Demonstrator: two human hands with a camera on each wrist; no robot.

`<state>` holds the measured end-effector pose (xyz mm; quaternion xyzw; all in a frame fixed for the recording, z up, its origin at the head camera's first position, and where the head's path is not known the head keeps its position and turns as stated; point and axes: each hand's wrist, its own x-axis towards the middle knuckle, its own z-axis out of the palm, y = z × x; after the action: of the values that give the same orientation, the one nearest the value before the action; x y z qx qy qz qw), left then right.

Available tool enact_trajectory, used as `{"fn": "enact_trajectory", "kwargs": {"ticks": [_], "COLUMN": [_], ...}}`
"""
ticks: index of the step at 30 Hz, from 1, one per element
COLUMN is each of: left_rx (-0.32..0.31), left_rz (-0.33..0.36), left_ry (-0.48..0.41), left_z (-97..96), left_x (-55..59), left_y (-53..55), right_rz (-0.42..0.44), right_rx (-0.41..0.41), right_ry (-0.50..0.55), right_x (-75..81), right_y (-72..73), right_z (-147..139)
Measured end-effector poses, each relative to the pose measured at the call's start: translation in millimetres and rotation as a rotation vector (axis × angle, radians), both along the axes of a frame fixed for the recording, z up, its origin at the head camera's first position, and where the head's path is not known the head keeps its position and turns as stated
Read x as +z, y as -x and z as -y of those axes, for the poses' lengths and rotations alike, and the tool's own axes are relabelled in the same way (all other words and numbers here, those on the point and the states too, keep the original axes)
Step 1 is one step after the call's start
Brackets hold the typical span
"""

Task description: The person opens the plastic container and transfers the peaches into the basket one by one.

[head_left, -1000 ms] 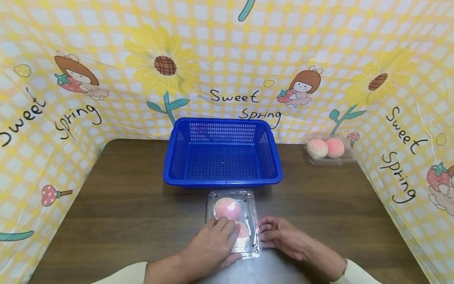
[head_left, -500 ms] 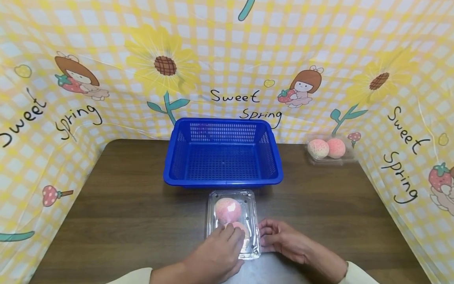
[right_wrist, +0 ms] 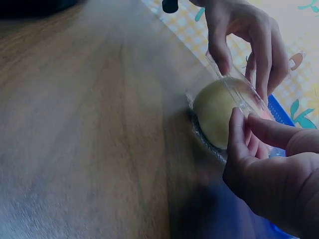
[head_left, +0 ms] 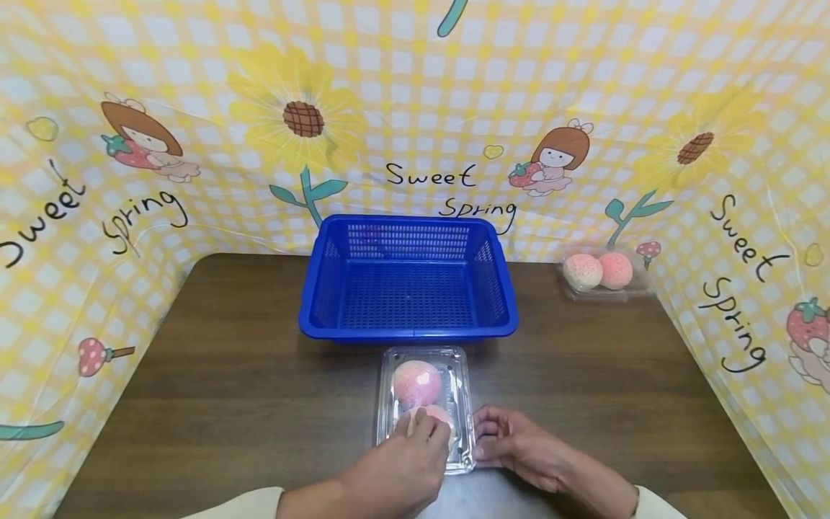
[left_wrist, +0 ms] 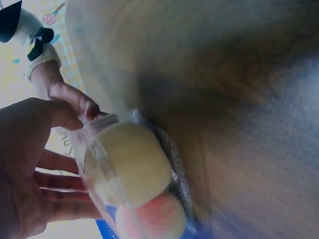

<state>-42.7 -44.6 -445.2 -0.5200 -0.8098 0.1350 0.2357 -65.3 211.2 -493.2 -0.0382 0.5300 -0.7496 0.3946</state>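
A clear plastic clamshell box (head_left: 459, 382) holding two round pink-and-cream fruits that look like peaches (head_left: 417, 382) lies on the table in front of the basket. Over the near part of its lid is my left hand (head_left: 397, 468), covering some of the nearer peach. In the left wrist view, the fingers of that hand (left_wrist: 30, 164) extend against the lid and the thumb touches the rim. At the box's right edge, my right hand (head_left: 519, 447) pinches the rim between thumb and fingers, as the right wrist view shows (right_wrist: 279, 169). The lid appears down over the peaches.
A blue perforated basket (head_left: 408, 333) stands just behind the box, with nothing visible inside. At the back right of the brown table (head_left: 227, 404) sits a second clear box (head_left: 606, 294) with two peaches. A yellow checked cloth (head_left: 415, 108) surrounds the table's back and sides.
My left hand has slid a little to the right and nearer over the lid, so more of the far peach shows. My right hand stays at the right edge; the box has barely moved.
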Motion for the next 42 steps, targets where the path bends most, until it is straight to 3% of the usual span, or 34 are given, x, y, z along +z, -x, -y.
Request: {"fn": "enact_trajectory", "kwargs": {"ticks": [4,6,19,28,34,38,42], "left_rx": [-0.013,-0.014,0.022,-0.060,-0.059,-0.046,-0.045], "left_rz": [-0.142,-0.174,-0.264,-0.207,-0.149,-0.145,-0.165], "left_ry": [-0.016,-0.036,-0.024,0.045,0.054,0.033,-0.043], "left_z": [-2.5,-3.2,-14.1,-8.1,-6.1,-2.0,3.9], "left_x": [-6.8,-9.1,-11.7,-10.4,-9.1,-6.8,-2.0], "left_y": [-2.9,-3.6,-8.5,-6.7,-5.3,-4.7,-5.8], "right_rz": [0.007,0.013,0.039,-0.002,-0.003,0.007,0.004], "right_rx": [-0.014,-0.021,-0.058,-0.073,-0.068,-0.059,-0.026], "right_ry": [0.006,0.001,-0.016,-0.046,-0.056,-0.033,-0.014], "right_x": [0.3,0.7,7.3,7.2,6.5,3.6,2.7], "right_y": [-2.9,-3.9,-9.6,-10.2,-9.4,-7.7,-6.1], "right_z": [2.2,2.4,8.6,11.0,11.8,9.9,7.6]}}
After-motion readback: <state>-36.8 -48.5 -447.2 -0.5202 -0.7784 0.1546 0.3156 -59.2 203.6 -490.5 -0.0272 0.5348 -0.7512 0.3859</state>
